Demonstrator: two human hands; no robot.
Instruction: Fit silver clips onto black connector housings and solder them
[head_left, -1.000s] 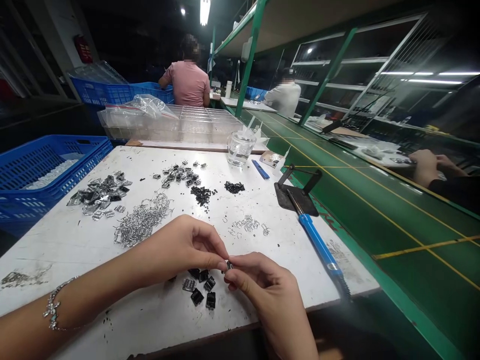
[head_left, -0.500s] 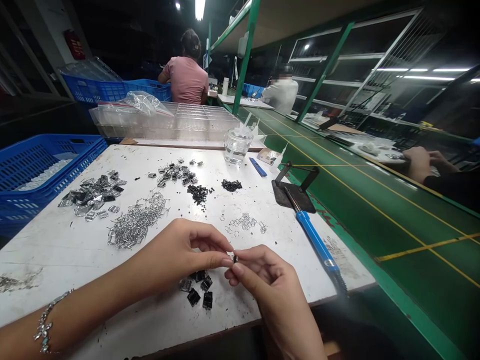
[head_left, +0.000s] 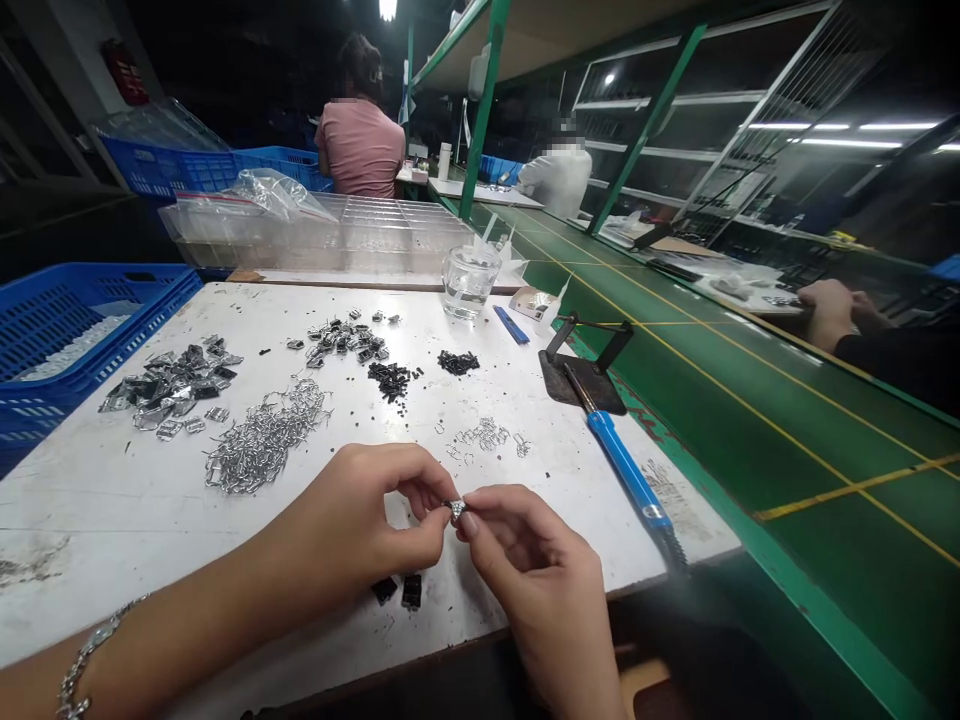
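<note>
Between my fingertips is a small black and silver metal part (head_left: 456, 509), too small to name exactly. My left hand (head_left: 394, 515) pinches it from the left, and my right hand (head_left: 536, 565) pinches it from the right. Partly hidden under my left hand, some black square pieces (head_left: 411, 591) lie near the table's front edge. Ahead of my hands is a thin scatter of fine wire clips (head_left: 484, 434). A heap of bent metal pins (head_left: 264, 440) lies beyond my left forearm.
On the white table (head_left: 97, 480) are clear-and-black pieces (head_left: 176, 385), small black bits (head_left: 390, 380), a blue soldering iron (head_left: 628, 470) on its metal stand (head_left: 585, 375), and a glass of water (head_left: 469, 285). A blue crate (head_left: 90, 330) stands left. Co-workers sit beyond the green conveyor (head_left: 675, 380).
The small part has been turned between my fingers, so a silver face now shows. My left thumb has bent inward. The view has shifted slightly.
</note>
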